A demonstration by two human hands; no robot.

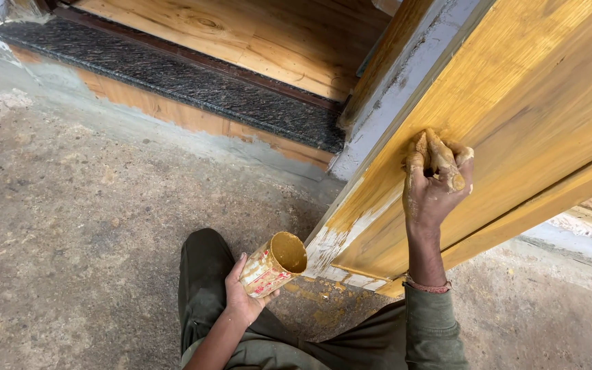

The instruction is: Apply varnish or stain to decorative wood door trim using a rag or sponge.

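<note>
My left hand (240, 296) grips a small round tin can (273, 263), smeared yellow-brown, tilted with its open mouth toward the door. My right hand (436, 183) is coated in yellow paste and presses a paste-soaked wad (440, 156) against the wooden door panel (515, 96). The panel is stained yellow around the hand, and a white unpainted patch (337, 236) shows at its lower corner near the can. My knees in dark green trousers (203, 281) sit below the can.
A rough concrete floor (77, 205) spreads to the left. A dark speckled stone threshold (173, 75) runs along the doorway, with wooden boards (262, 34) behind it. The pale door frame edge (385, 109) stands between threshold and panel.
</note>
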